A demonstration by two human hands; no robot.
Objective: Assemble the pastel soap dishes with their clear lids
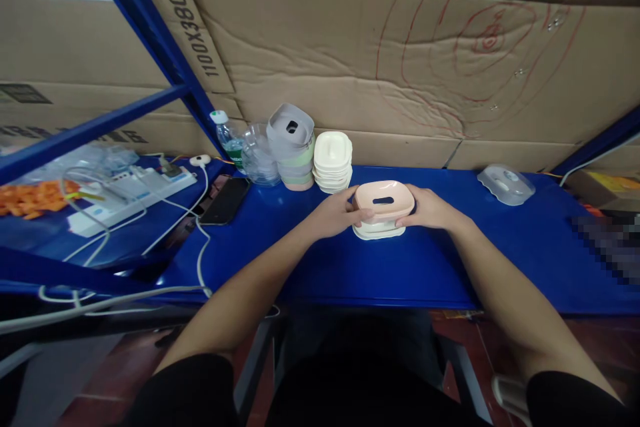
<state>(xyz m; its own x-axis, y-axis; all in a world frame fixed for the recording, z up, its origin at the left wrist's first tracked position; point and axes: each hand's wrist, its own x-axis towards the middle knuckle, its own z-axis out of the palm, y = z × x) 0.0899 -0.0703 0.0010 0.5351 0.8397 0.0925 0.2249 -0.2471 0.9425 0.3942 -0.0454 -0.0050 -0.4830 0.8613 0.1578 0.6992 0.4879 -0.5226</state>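
Both my hands grip a pink rounded plastic tray [367, 196] with a dark slot in its middle. My left hand [340, 213] has its fingers around the left side, and my right hand [429, 207] is closed on the right side. Directly under the pink tray is a cream plastic piece [379, 231] with a flat rim, resting on the blue table. Whether the two pieces touch is hard to make out. Beyond my left hand stand a pile of cream pieces [333, 153] and a taller stack of grey, green and pink trays [291, 140].
Left of the stacks are clear plastic covers [260, 157], a water bottle [230, 140] and a black phone [225, 201]. White cables and a power strip [130, 197] lie farther left near orange pieces [35, 199]. One clear cover [506, 184] lies at the right. Cardboard [320, 47] backs the blue table [350, 273].
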